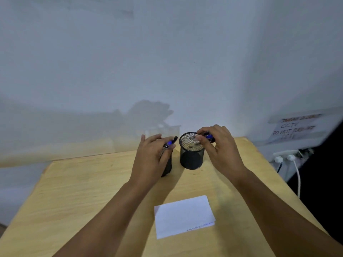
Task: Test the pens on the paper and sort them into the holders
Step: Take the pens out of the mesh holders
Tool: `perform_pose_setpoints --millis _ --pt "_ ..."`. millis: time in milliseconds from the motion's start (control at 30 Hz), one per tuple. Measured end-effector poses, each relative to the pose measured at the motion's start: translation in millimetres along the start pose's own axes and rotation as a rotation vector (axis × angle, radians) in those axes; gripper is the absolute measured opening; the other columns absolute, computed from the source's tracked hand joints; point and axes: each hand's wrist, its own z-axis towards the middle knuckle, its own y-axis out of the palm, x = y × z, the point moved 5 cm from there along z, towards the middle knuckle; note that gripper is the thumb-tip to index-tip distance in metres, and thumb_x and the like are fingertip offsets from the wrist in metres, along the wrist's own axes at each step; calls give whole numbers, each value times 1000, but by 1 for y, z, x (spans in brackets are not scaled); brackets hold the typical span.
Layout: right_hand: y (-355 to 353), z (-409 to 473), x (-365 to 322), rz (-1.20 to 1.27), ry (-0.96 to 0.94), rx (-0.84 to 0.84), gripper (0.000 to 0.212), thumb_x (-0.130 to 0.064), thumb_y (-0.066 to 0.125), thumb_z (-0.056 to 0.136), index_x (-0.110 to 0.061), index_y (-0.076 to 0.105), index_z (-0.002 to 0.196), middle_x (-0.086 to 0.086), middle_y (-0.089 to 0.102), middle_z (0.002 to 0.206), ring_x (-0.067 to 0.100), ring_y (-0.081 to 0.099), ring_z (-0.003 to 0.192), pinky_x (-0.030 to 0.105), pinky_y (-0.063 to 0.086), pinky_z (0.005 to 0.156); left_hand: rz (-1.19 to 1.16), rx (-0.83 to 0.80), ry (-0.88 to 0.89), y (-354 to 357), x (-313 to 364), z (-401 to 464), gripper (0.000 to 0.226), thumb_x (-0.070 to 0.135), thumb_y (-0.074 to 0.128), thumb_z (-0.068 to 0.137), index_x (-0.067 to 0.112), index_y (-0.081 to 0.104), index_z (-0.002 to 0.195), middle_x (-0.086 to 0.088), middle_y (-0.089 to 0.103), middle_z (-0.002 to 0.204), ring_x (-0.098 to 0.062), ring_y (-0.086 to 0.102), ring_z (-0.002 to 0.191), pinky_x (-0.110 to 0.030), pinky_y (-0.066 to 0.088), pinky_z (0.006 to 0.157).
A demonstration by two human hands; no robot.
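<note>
From the head camera, we are seeing a wooden table (74, 191) with a white paper (183, 216) lying near us. Our left hand (150, 160) is pinching a blue pen (169, 142) while hiding one mesh holder (168, 167). Our right hand (220, 151) is pinching another pen (209, 136) over the second holder (192, 154).

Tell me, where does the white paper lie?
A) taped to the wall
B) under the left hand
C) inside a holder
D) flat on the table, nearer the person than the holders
D: the paper lies flat on the table, nearer than both holders.
</note>
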Motion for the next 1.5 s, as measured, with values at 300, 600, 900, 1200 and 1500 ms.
perform_pose_setpoints --millis 300,600,900,1200,1500 --pt "-52 -22 -81 101 -163 144 30 -44 51 94 -20 67 101 -12 58 87 8 49 85 13 39 76 5 156 185 -67 72 -41 30 32 50 97 16 68 117 4 71 111 -11 56 113 -39 20 116" --pt "35 -85 -115 444 130 -287 24 -34 59 96 -20 63 77 -8 58 62 6 51 58 24 41 58 193 -78 -162 -97 15 -116 20 42 49 97 32 61 85 9 57 60 -13 56 60 -34 49 63" --pt "130 -117 -111 487 600 -702 39 -43 58 95 -7 66 83 5 44 61 14 34 47 24 31 45 114 -367 -537 -86 -48 -152 35 38 58 90 12 60 68 -7 69 67 -25 66 66 -35 48 59" --pt "161 -126 -109 447 682 -776 29 -40 67 89 -12 59 89 9 41 64 19 35 49 28 32 45 106 -325 -639 -83 -74 -162 48 40 57 91 18 54 134 -2 63 126 -20 59 113 -28 46 88" --pt "145 -117 -118 48 260 -738 14 -14 58 84 -25 67 85 0 68 77 20 62 70 33 52 64 241 -383 -432 -75 -68 -183 44 35 61 83 30 60 127 3 58 120 -23 53 112 -37 49 88"
